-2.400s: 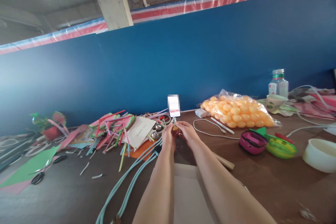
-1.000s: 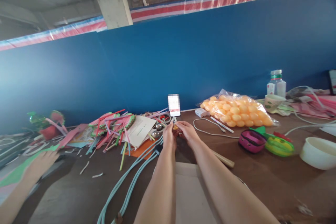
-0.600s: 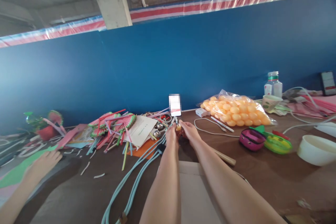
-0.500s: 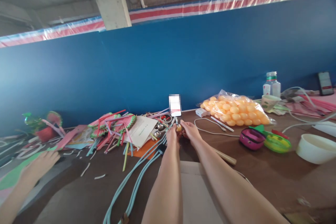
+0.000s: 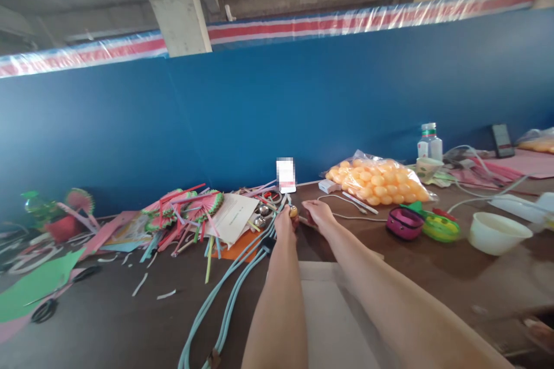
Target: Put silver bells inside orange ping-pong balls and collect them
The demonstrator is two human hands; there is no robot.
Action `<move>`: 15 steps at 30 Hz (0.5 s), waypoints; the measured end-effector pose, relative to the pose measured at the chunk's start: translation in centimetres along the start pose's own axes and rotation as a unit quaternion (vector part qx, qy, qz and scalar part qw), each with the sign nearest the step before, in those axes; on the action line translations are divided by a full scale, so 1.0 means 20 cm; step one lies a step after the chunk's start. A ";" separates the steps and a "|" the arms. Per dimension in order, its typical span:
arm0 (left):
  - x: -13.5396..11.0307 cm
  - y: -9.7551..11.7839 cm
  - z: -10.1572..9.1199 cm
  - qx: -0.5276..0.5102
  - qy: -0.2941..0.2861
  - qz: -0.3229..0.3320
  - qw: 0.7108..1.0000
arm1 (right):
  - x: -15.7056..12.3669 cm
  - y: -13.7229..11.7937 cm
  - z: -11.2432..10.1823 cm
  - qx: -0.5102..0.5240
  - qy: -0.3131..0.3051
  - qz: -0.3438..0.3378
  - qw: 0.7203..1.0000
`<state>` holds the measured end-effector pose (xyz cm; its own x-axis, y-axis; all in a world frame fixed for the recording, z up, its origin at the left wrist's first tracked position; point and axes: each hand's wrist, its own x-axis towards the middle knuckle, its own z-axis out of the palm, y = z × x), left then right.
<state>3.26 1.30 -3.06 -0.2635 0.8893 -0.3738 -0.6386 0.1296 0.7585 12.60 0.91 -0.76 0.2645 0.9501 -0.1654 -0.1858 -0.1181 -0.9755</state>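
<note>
Left hand [image 5: 284,218]: fingers closed on a small golden ball [image 5: 293,211], which sits at the fingertips near the middle of the view, above the tabletop [image 5: 208,328]. Right hand [image 5: 320,214]: just to the right and apart from the ball, fingers curled; whether it grips the pale, stick-like piece [image 5: 305,222] beside its fingertips cannot be told.

Handling (judged from appearance): the ball is probably light and stiff, its shiny, rounded surface apt to slip or roll; a pinch of thumb and forefinger on opposite sides, about its widest part, should hold it best. It does not look fragile.

Surroundings: light-blue cords [image 5: 236,279] and two silver balls [image 5: 259,221] lie beside the left hand; a phone [image 5: 285,176] stands just behind.

Obscured: the left fingers cover part of the ball, so any loop or opening is unseen; the right palm is turned away; the phone's screen is pixelated; both forearms hide parts of the flat, pale board [image 5: 335,317] and leave the lower edge of view.
</note>
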 end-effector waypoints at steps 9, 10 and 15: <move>-0.04 0.02 0.00 -0.008 0.005 -0.014 1.000 | 0.00 -0.43 -0.71 -0.332 -0.002 -0.232 0.914; -0.04 0.02 0.00 -0.007 0.006 -0.014 1.000 | 0.01 -0.47 -0.82 -0.373 0.025 -0.246 0.894; -0.02 0.00 0.00 -0.008 0.004 -0.012 1.000 | 0.00 -0.53 -1.24 -0.530 0.041 -0.190 0.825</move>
<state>3.27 1.01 -2.95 -0.2541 0.8825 -0.3958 -0.6566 0.1431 0.7405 37.96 -4.97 5.96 0.1838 0.9591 0.2153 0.8463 -0.0430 -0.5309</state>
